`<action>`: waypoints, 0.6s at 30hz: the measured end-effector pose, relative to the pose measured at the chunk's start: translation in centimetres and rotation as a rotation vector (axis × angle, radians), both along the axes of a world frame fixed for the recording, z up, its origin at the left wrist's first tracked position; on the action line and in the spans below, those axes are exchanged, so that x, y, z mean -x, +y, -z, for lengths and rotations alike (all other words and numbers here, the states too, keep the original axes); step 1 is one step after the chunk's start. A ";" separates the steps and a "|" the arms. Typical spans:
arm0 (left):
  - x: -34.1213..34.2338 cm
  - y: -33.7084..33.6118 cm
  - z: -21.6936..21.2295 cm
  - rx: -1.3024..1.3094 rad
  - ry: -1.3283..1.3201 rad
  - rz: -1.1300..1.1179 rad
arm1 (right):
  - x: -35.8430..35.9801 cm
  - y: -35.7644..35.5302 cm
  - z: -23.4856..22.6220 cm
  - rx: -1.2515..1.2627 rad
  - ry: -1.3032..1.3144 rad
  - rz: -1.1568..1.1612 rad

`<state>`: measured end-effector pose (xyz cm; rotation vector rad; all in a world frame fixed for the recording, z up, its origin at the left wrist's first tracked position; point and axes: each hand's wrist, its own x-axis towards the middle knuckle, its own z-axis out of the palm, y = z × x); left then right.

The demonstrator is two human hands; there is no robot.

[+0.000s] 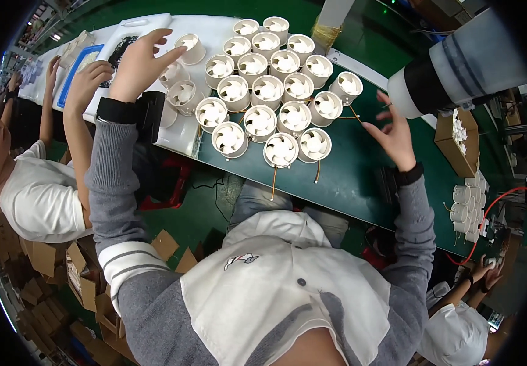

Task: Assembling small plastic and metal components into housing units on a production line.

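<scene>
Several white round duct fans [267, 91] stand packed together, openings up, on a dark green workbench [361, 171], with thin wires trailing from the front ones. My left hand [140, 61] hovers with fingers spread just left of a single white fan [191, 47] on the white surface; it holds nothing. My right hand [392, 133] floats open over the green bench right of the cluster, fingertips close to the fan [345, 86] at the cluster's right edge and its orange wire. Both wrists wear black bands over grey sleeves.
A seated person at left reaches a hand [86, 82] toward a blue tray [80, 64]. A cardboard box [458, 143] of small white parts sits at right, with more white fans [467, 210] beyond. Another person's hands [486, 271] work lower right. Cardboard scraps litter the floor.
</scene>
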<state>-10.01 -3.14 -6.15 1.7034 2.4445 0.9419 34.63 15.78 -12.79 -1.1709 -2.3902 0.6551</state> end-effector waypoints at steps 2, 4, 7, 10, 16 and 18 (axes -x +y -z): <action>-2.8 -0.5 -1.1 -0.085 0.094 0.040 | 4.0 0.4 0.2 -0.028 0.144 -0.133; -7.1 -0.8 -2.0 -0.133 0.044 0.166 | 5.8 -0.1 0.2 -0.054 0.288 -0.272; -12.3 -2.4 -1.7 -0.296 0.045 0.253 | 6.0 -0.5 0.4 -0.028 0.133 -0.212; -15.9 -5.5 -0.8 -0.307 -0.072 0.362 | 3.6 -3.5 -0.2 -0.018 0.186 -0.058; -21.5 -6.6 1.2 -0.370 -0.237 0.635 | 1.2 -13.0 -3.0 -0.158 0.424 -0.387; -22.0 -6.6 1.3 -0.354 -0.279 0.700 | 2.9 -14.6 -4.3 -0.142 0.442 -0.498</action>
